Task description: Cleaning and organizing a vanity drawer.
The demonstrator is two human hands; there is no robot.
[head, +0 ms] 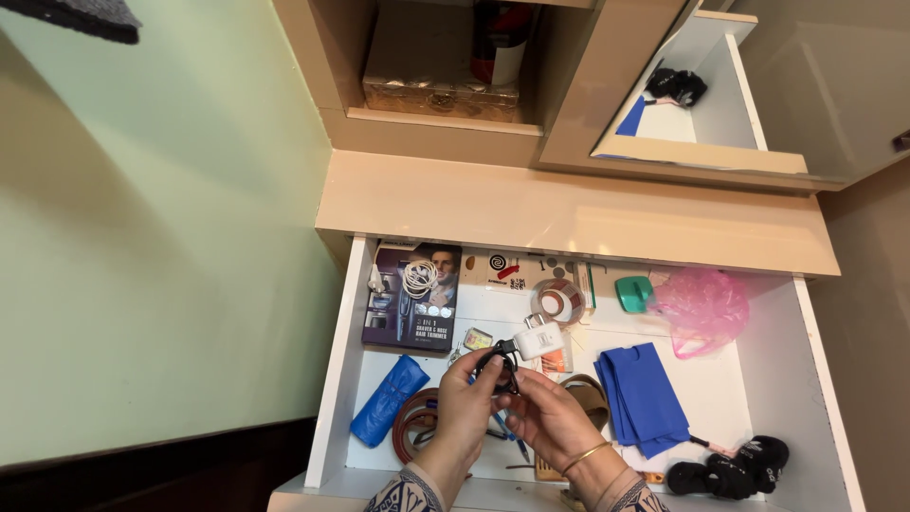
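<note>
Both my hands are over the open white drawer (334,379). My left hand (464,410) and my right hand (550,417) together hold a white plug-in charger (536,341) with a coiled black cable (498,365). The left fingers pinch the cable loop; the right fingers touch the coil from the right, with a gold bangle on that wrist. Under my hands lie a brown belt coil (413,417) and a pen.
In the drawer: a dark trimmer box (412,318) with a coiled white cable (419,278), a blue pouch (387,400), a tape roll (559,301), blue folded cloth (643,393), a pink plastic bag (701,305), a green object (633,294), black fuzzy items (730,469). Shelves above hold a gold box (438,93).
</note>
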